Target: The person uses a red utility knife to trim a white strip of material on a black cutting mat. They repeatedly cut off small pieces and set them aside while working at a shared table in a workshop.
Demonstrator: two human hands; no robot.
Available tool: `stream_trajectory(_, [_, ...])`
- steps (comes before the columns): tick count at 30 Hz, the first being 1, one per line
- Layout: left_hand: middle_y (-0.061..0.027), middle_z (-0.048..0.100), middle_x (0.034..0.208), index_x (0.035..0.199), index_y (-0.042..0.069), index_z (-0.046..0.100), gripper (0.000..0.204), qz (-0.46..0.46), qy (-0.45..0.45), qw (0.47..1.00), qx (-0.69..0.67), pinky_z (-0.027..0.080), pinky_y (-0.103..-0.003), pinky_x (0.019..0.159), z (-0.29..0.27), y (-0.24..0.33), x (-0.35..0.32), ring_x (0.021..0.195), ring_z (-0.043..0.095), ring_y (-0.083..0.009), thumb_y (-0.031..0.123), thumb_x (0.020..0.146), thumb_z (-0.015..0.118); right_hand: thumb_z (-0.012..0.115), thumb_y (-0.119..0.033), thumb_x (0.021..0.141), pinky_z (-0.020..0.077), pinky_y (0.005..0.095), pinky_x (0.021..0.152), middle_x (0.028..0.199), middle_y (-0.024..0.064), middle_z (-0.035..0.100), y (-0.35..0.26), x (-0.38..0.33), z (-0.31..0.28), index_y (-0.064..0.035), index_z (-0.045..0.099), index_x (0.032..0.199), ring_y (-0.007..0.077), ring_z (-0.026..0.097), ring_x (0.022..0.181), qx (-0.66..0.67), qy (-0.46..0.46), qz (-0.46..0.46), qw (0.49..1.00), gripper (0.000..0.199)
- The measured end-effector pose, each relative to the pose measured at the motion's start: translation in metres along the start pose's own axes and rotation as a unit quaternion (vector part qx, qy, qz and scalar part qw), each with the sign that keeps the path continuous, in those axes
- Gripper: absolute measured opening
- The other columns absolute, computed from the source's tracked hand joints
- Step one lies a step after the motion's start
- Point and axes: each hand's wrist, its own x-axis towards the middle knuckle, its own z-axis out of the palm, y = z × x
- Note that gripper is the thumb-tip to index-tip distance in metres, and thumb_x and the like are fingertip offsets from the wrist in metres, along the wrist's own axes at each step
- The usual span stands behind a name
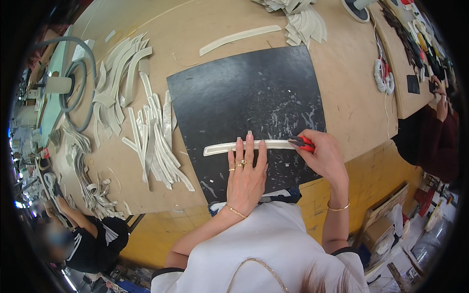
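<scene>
A long cream curved strip (pixel 220 147) lies across a black cutting mat (pixel 244 93) on the wooden table. My left hand (pixel 245 173) lies flat on the mat with its fingertips pressing the strip's middle. At the strip's right end my right hand (pixel 323 156) grips a red-handled cutting tool (pixel 303 142), its tip touching the strip.
Heaps of cream strips (pixel 149 136) lie left of the mat, more (pixel 303 22) at the far edge, and one loose strip (pixel 239 39) behind the mat. A grey hose (pixel 80 78) curls at far left. Other people sit at lower left (pixel 93 239) and at right (pixel 437 136).
</scene>
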Motion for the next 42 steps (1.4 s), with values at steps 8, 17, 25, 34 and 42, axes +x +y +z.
stream_trajectory(8, [-0.0332,0.020,0.156,0.150,0.021,0.039,0.066,-0.017,0.011,0.991,0.135,0.021,-0.066,0.112,0.007,0.020,0.005,0.142,0.022,-0.0548,0.018,0.089,0.065,0.073,-0.014,0.078,0.0459,0.0391,0.061,0.073,0.0099,0.063,0.000,-0.001,0.004,-0.0042,0.061,0.080,0.0300,0.062,0.068,-0.020,0.028,-0.024,0.999,0.015])
stream_trajectory(17, [-0.0241,0.016,0.161,0.150,0.006,0.036,0.064,0.047,0.012,0.999,0.005,0.019,-0.060,0.116,0.015,0.013,0.006,0.148,0.019,-0.0442,0.014,0.092,0.061,0.073,-0.012,0.076,0.0471,0.0397,0.062,0.076,0.0102,0.064,-0.009,-0.005,0.009,-0.0041,0.064,0.081,0.0313,0.063,0.069,-0.084,0.069,-0.039,0.993,0.013])
stream_trajectory(25, [-0.0224,0.025,0.158,0.148,-0.002,0.036,0.064,0.098,0.007,0.995,-0.003,0.022,-0.057,0.116,0.019,0.006,0.007,0.146,0.023,-0.0441,0.016,0.092,0.062,0.072,-0.013,0.078,0.0479,0.0403,0.062,0.077,0.0117,0.066,-0.022,-0.007,0.009,-0.0040,0.065,0.083,0.0324,0.065,0.071,-0.075,0.062,-0.014,0.995,0.013])
stream_trajectory(34, [-0.0223,0.025,0.158,0.146,0.004,0.041,0.060,0.091,0.000,0.995,0.031,0.021,-0.058,0.117,0.019,0.009,0.007,0.146,0.022,-0.0455,0.021,0.093,0.062,0.072,-0.009,0.076,0.0477,0.0384,0.061,0.072,0.0125,0.063,-0.012,-0.012,-0.007,-0.0033,0.067,0.087,0.0306,0.063,0.066,-0.011,0.067,-0.017,0.998,0.014])
stream_trajectory(42, [-0.0220,0.025,0.158,0.146,0.009,0.044,0.058,0.089,-0.001,0.994,0.064,0.020,-0.058,0.117,0.019,0.012,0.007,0.146,0.022,-0.0448,0.022,0.093,0.063,0.073,-0.009,0.078,0.0459,0.0364,0.060,0.070,0.0121,0.061,-0.005,-0.018,-0.002,-0.0032,0.068,0.089,0.0293,0.060,0.064,0.000,0.089,-0.065,0.994,0.014])
